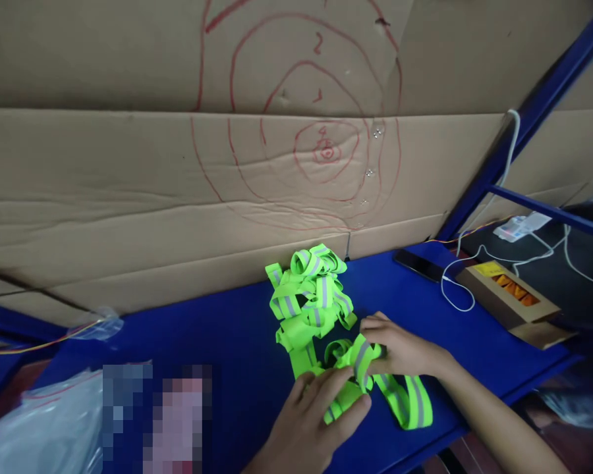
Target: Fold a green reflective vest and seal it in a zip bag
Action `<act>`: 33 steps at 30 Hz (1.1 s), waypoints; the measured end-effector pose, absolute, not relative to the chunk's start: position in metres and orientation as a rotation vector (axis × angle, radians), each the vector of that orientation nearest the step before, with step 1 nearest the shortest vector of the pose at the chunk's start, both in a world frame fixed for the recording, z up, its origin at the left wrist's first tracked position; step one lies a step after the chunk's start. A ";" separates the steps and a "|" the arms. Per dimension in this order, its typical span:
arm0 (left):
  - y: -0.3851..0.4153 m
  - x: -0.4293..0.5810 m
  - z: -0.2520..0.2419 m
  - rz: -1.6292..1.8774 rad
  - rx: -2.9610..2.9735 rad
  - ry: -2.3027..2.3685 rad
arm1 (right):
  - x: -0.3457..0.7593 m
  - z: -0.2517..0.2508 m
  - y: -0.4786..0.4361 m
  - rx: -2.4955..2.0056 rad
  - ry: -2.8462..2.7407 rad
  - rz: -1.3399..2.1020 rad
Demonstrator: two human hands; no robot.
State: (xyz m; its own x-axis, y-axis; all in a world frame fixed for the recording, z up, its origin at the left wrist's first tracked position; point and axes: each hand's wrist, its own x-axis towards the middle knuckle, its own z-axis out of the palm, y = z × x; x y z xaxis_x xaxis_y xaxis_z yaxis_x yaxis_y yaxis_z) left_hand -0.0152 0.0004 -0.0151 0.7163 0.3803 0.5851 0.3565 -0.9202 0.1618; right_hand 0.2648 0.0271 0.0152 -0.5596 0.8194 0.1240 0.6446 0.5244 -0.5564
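A tangled pile of neon-green reflective strap (321, 289) with a silver-grey stripe lies on the blue tabletop (217, 336). My left hand (316, 411) is over the near end of the pile, thumb and fingers apart around a piece of the strap. To its right, my right hand (400, 345) has its fingers curled onto a raised loop of the same strap; its fingertips are partly hidden. A loose loop hangs below my right hand, toward the table's front edge.
Behind the table stands a cardboard wall (103, 164) with red target rings. A phone (418, 264), a white cable (458, 308) and an opened cardboard box (508, 296) with orange contents are at the right. Clear plastic bags (54, 421) lie at the left beside a blurred-out patch.
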 end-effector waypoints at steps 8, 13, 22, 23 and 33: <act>0.015 -0.021 -0.032 0.711 2.559 0.599 | 0.262 -0.017 0.019 -0.857 -2.021 0.049; 0.022 -0.021 -0.020 0.345 2.655 0.688 | 0.286 0.001 0.028 -0.766 -2.384 -0.268; 0.024 -0.031 -0.004 0.720 1.987 1.081 | 0.326 0.026 0.026 -0.958 -2.638 0.773; 0.023 -0.032 0.000 0.722 1.936 1.141 | 0.329 0.033 0.025 -0.836 -2.687 0.972; 0.021 -0.026 0.006 0.514 2.111 1.251 | 0.270 0.008 -0.001 -0.993 -2.577 0.614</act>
State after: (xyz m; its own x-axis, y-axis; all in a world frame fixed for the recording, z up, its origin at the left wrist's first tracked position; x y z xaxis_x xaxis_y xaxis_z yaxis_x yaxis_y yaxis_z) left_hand -0.0260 0.0214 0.0061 0.4747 0.8800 0.0160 0.6369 -0.3561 0.6838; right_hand 0.2704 -0.0015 0.0079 -0.7113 0.6905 0.1313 0.5571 0.6678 -0.4937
